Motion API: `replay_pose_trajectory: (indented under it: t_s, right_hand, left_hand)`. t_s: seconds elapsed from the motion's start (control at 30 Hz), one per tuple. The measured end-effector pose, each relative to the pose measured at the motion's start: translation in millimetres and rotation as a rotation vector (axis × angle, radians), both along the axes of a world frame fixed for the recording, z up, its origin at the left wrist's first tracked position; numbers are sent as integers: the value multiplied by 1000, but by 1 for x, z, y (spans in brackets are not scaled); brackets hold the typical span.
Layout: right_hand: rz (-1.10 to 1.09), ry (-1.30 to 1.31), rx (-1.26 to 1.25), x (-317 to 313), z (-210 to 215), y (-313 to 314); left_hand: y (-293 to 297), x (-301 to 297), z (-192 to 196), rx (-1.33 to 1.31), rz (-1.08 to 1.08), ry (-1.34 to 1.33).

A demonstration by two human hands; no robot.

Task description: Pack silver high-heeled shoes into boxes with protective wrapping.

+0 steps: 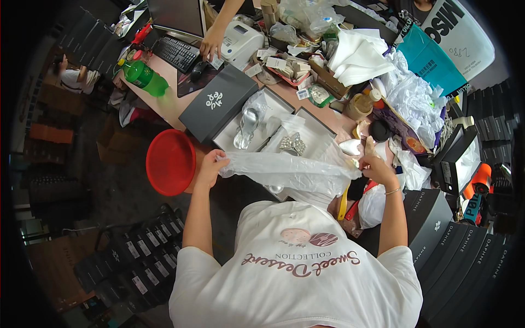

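The left hand [209,169] and right hand [378,170] each clamp one end of a thin white sheet [290,171] stretched over the near side of an open box [226,133]. The dark lid [219,104] bears a white logo. The sheet partly hides the box, which contains a jewelled ornament [293,143] and an indistinct silver item [249,121].

The left hand [209,168] pinches one end of a thin white wrapping sheet [290,172], the right hand [377,169] the other, stretching it between them. Just beyond the grip, silvery shoes [248,123] lie in an open box [224,138]. A round red plastic object [170,162] sits left of the left hand; dark boxes [432,221] stack nearer the body, beside the right forearm.
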State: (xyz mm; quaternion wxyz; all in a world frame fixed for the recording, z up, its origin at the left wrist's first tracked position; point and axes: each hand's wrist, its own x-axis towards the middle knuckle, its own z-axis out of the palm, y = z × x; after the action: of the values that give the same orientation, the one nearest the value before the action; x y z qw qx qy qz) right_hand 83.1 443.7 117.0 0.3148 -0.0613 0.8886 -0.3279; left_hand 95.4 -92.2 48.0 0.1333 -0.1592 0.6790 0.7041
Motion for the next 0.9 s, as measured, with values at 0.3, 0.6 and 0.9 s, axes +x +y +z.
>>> replay_pose_trajectory:
  t_s: [0.3, 0.6, 0.9]
  right_hand:
    - [305, 320, -486, -30, 12, -159]
    - [257, 218, 34, 1, -6, -71]
    - [210, 496, -411, -29, 39, -162]
  left_hand:
    - [21, -16, 92, 148, -243, 162]
    - [-15, -23, 85, -398, -138, 331]
    - [33, -30, 126, -432, -370, 486]
